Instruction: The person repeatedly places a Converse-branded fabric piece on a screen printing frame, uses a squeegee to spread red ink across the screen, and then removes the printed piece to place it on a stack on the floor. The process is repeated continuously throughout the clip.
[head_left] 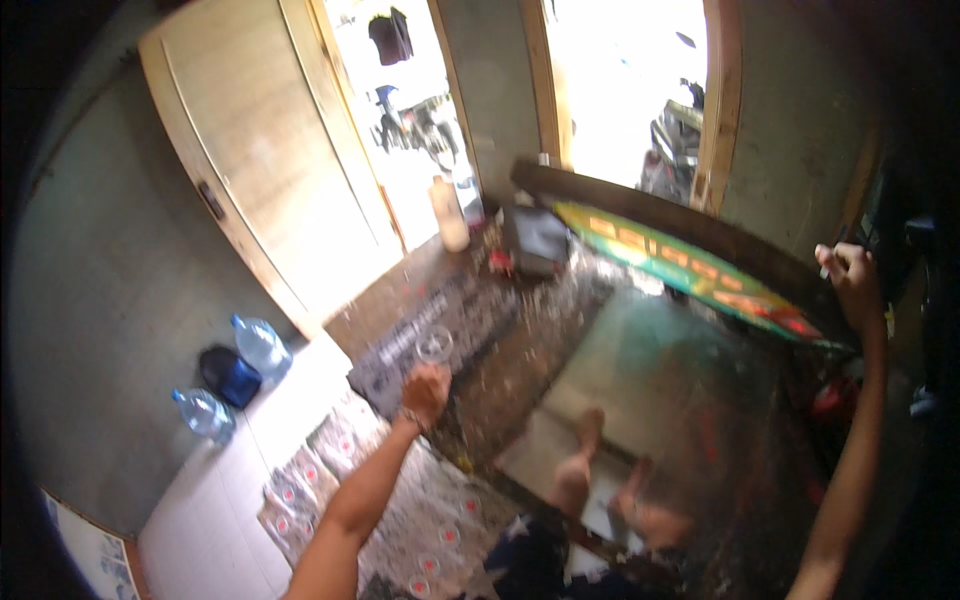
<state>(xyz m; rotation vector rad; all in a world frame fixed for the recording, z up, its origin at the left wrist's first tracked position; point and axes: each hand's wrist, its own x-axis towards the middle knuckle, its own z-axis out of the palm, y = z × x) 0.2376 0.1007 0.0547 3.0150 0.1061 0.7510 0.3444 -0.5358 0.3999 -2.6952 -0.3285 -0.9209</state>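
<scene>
My left hand (427, 393) is closed, its fingers curled in. It is over the near end of a dark grey mat (470, 315) with pale print and a round emblem; whatever it may hold cannot be made out. Far to the right, my right hand (852, 265) is raised with fingers pinched on a small thin object (825, 262), too blurred to name. It is beside the right end of a green and yellow printed panel (690, 272). Between my arms lies a large shiny glass-like sheet (640, 370), with legs visible in its lower part.
A wooden door (270, 130) stands at the left, beside bright openings with motorcycles (415, 125) outside. A pale bottle (449, 215) and dark box (536, 238) stand farther back. Clear blue jugs (262, 345) sit by the wall. A patterned sheet (420, 510) covers the near floor.
</scene>
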